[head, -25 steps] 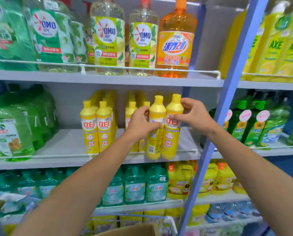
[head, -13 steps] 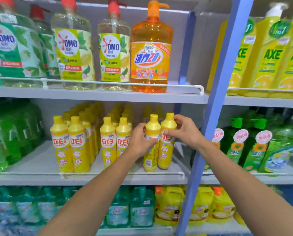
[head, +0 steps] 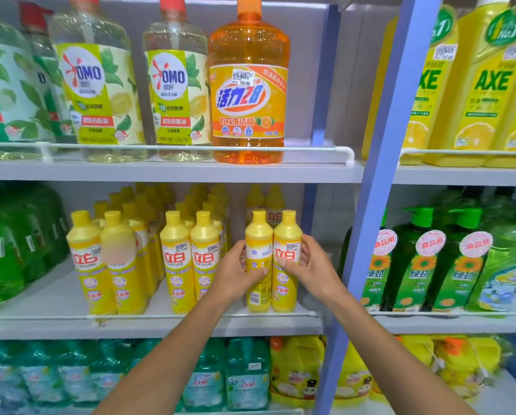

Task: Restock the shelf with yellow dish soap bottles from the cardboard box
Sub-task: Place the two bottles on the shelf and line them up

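Two yellow dish soap bottles stand side by side at the front right of the middle shelf (head: 56,304). My left hand (head: 235,274) grips the left bottle (head: 258,235) around its body. Around the right bottle (head: 287,235), whose red label faces me, my right hand (head: 309,269) is wrapped. Both bottles stand upright with their bases on the shelf just behind the white rail (head: 161,316). More rows of the same yellow bottles (head: 191,259) fill the shelf to the left. The cardboard box is out of view.
A blue upright post (head: 379,205) stands just right of my right hand. Green soap bottles (head: 415,265) fill the bay beyond it. Large clear and orange jugs (head: 247,85) sit on the shelf above. Teal and yellow containers (head: 244,378) fill the shelf below.
Both hands slid down from the bottle necks to the bodies. The two bottles went down onto the shelf, behind the rail. The view moved closer and upward.
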Demonstrator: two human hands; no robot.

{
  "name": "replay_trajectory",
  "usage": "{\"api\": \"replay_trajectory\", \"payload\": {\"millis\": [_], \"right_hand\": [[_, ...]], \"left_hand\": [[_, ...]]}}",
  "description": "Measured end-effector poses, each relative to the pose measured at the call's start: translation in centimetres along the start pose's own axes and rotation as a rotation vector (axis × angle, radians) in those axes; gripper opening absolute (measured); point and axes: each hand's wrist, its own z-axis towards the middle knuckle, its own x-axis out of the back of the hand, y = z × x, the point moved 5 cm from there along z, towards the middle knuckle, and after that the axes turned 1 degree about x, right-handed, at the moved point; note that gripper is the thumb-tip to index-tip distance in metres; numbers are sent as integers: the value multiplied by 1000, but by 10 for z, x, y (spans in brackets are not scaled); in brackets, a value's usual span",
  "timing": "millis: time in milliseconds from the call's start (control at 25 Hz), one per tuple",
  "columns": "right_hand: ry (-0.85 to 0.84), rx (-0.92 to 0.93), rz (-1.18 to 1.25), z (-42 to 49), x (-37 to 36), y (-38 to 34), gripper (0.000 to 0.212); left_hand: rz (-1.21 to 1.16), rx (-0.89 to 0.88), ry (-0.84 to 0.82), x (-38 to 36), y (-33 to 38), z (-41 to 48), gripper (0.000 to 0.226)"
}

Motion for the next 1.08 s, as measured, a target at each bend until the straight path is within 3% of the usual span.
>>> {"api": "replay_trajectory", "payload": {"millis": [160,480,760,1000,1080], "right_hand": [[36,-45,46,-13,-6,23,61],[46,-34,125,-18,-10,32,54],[32,-28,136,-19,-9,32,50],[-15,-23,205,-21,-10,33,49],[-35,-32,200,-23,-11,32,51]], "left_hand": [[-61,47,-33,-6,-27,-6,58],[-1,84,135,-13,-31,-6,65],[-107,86,-122,-9,-36,-20,58],[53,90,121,-13,-41,-17,64],[7,99,110,-14,-45,-18,69]]}}
